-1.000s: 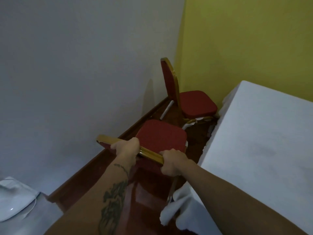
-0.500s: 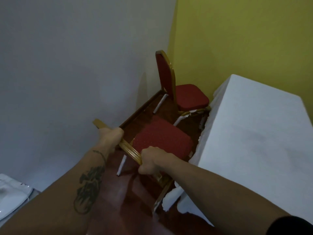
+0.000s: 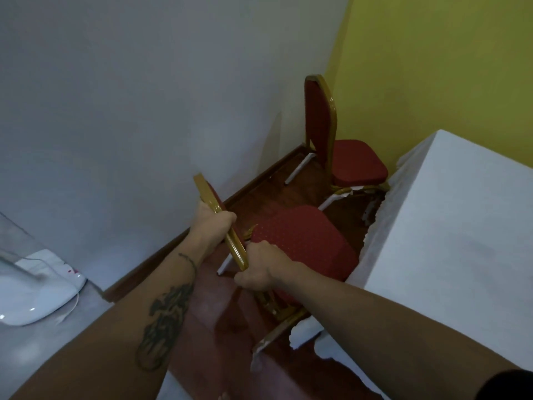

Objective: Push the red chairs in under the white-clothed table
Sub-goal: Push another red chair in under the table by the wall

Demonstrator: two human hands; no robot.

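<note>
The near red chair [image 3: 302, 241] has a gold frame and a dotted red seat facing the white-clothed table [image 3: 450, 243]. Its seat edge sits beside the hanging cloth. My left hand [image 3: 215, 222] grips the gold top rail of the backrest. My right hand [image 3: 259, 268] grips the lower end of the same rail. A second red chair [image 3: 354, 163] stands farther back in the corner, its seat facing the table's far end, partly against the cloth.
A grey-white wall [image 3: 144, 111] with a dark wooden skirting runs along the left, a yellow wall [image 3: 432, 53] behind. The floor is dark red wood. A white appliance with a clear cover [image 3: 34, 295] sits low left.
The near chair has turned, its backrest swinging from crosswise to pointing away from me, and its seat has shifted right toward the tablecloth. Both hands stayed on the top rail.
</note>
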